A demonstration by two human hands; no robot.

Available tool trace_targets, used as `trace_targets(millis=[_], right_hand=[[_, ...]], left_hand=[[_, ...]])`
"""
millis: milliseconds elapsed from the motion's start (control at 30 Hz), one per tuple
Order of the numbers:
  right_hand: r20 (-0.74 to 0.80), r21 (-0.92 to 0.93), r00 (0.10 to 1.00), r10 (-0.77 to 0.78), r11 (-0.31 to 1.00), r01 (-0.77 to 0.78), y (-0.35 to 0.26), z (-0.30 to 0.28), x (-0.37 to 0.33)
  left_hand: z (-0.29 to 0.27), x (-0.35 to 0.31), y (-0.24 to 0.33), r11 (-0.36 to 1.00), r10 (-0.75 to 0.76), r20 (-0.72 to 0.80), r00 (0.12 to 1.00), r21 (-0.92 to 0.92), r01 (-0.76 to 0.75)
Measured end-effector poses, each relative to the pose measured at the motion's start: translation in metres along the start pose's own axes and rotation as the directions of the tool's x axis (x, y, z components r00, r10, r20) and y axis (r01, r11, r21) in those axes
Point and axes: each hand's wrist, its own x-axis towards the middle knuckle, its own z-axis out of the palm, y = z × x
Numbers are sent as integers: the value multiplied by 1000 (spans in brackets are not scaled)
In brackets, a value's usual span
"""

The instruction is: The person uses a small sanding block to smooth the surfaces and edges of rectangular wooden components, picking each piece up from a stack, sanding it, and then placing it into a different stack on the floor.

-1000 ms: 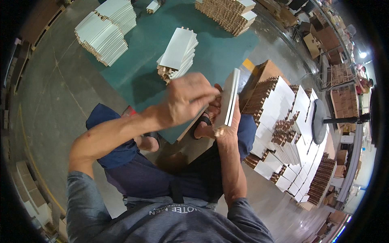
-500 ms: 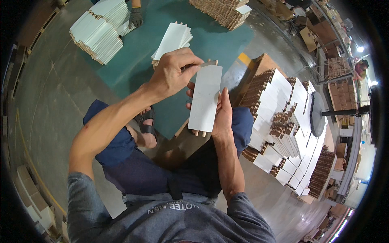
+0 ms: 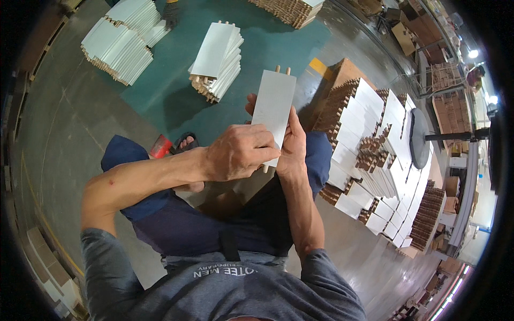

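Head view, and I've got a white stack far left, a gloved hand at its edge, then a shorter stack on the green mat. Left hand: fingers curled over the panel's lower end, touching; whether they pinch, I can't tell. Panel: flat, white, oblong, pale pegs poking out both ends, lying across the right hand, which is clamped round it, thumb at the right edge. Further right, a big pile, then an open carton, contents unclear to me.
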Motion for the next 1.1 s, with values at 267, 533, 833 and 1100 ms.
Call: trace_targets(millis=[267, 533, 833, 1100], right_hand=[[-10, -74, 1000, -27, 997, 26, -2, -26, 0], [36, 2, 990, -139, 990, 139, -21, -15, 7], [-164, -43, 986, -33, 999, 26, 1, -8, 4], [13, 17, 997, -70, 997, 70, -10, -9, 6]], left_hand=[[-35, 41, -43, 977, -49, -182, 982, 198, 85], [2, -14, 20, 988, 132, 55, 990, -93, -126], [-39, 47, -53, 974, -58, -286, 956, 195, 117], [12, -15, 6, 981, 193, 135, 972, 3, -195]])
